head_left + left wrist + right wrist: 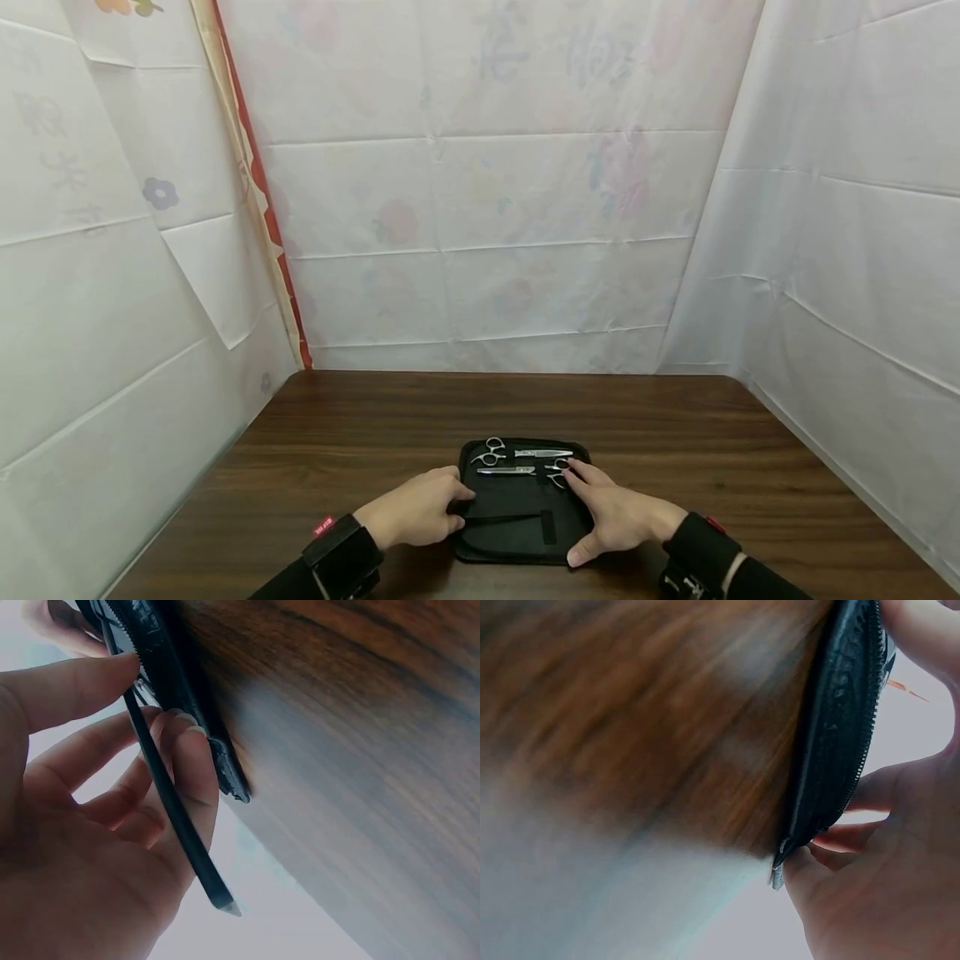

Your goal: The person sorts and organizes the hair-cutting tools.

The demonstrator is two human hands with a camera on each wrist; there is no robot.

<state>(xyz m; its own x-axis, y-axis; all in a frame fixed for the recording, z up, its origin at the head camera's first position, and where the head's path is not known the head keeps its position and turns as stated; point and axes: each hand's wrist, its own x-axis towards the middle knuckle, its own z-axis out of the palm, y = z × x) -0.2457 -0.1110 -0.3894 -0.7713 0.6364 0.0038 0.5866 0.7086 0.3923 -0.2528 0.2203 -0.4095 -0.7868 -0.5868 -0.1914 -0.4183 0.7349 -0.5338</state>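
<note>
A black zippered case (502, 546) lies opened flat on the table. It holds two silver scissors, the upper pair (536, 454) with loops at left and the lower pair (510, 471) with loops at right. My left hand (423, 508) grips the case's left edge. A thin black strip (180, 817) with a pale pointed end runs between its thumb and fingers in the left wrist view. My right hand (618, 508) holds the right edge, thumb at the near corner and fingertips by the lower scissors' loops. In the right wrist view, fingers meet the case's zipper edge (870, 727).
The brown wood-grain table (360, 417) extends around the case. White printed sheets hang at the back (480, 208), left (112, 317) and right (862, 250). A red-edged strip (262, 192) hangs in the back left corner.
</note>
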